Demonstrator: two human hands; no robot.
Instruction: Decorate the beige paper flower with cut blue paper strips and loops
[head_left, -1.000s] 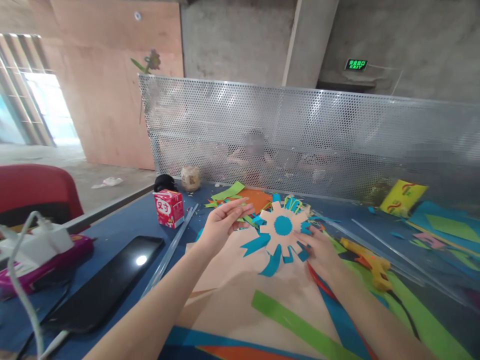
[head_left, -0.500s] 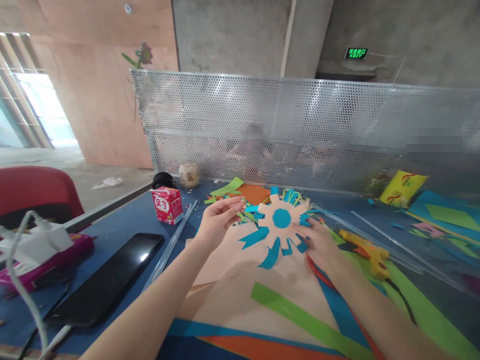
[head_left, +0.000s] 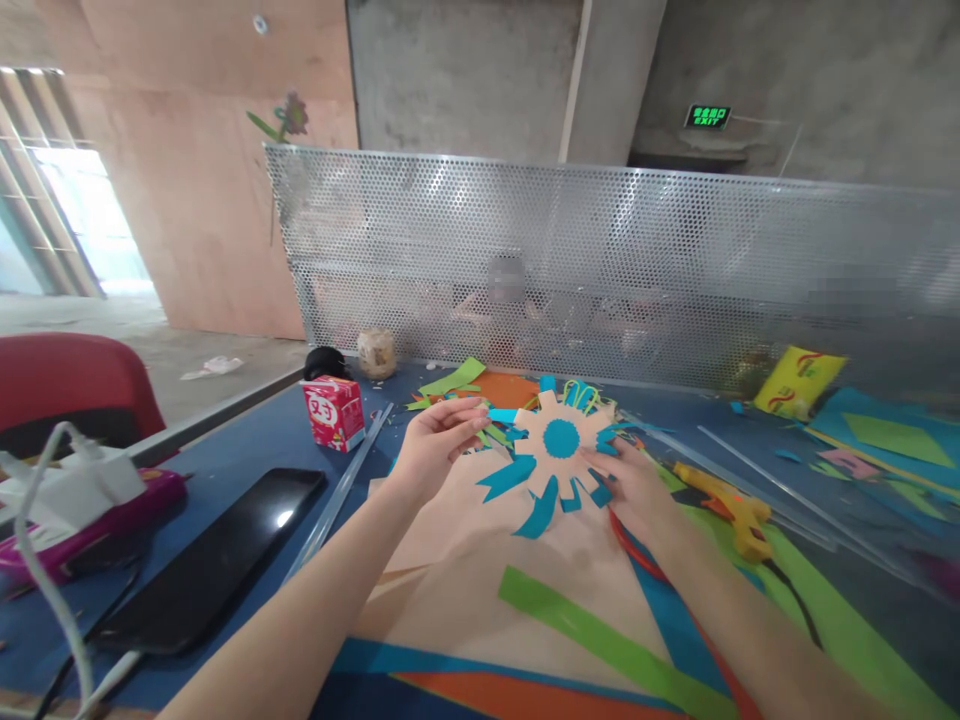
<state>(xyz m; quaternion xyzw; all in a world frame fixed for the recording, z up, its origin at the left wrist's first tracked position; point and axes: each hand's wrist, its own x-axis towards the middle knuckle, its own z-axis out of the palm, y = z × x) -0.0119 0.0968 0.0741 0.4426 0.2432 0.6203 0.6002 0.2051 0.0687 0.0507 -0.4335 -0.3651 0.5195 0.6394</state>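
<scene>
A flower cut-out (head_left: 541, 440) of pale peach felt-like sheet has a scalloped blue centre (head_left: 562, 438) and blue strips around its edge. My right hand (head_left: 626, 478) grips the flower at its lower right, thumb on the front and the other fingers mostly hidden behind. On the other side, my left hand (head_left: 444, 440) has thumb and forefinger pinched at the outer end of a blue strip (head_left: 503, 415) that sticks out toward it. Beneath both hands lie peach sheets (head_left: 480, 580), with a loose green strip (head_left: 577, 625) across them.
A yellow glue gun (head_left: 731, 508) lies at the right, clear sticks (head_left: 787, 480) beyond it. At the left are a phone (head_left: 217, 560), a red-and-white box (head_left: 333, 412) and a purple power strip (head_left: 97, 530). A perforated metal screen (head_left: 450, 210) stands behind colourful scraps (head_left: 457, 378).
The blue strip by my left fingertips now shows straighter and flatter. Both hands stay nearly in place, and the view has shifted slightly.
</scene>
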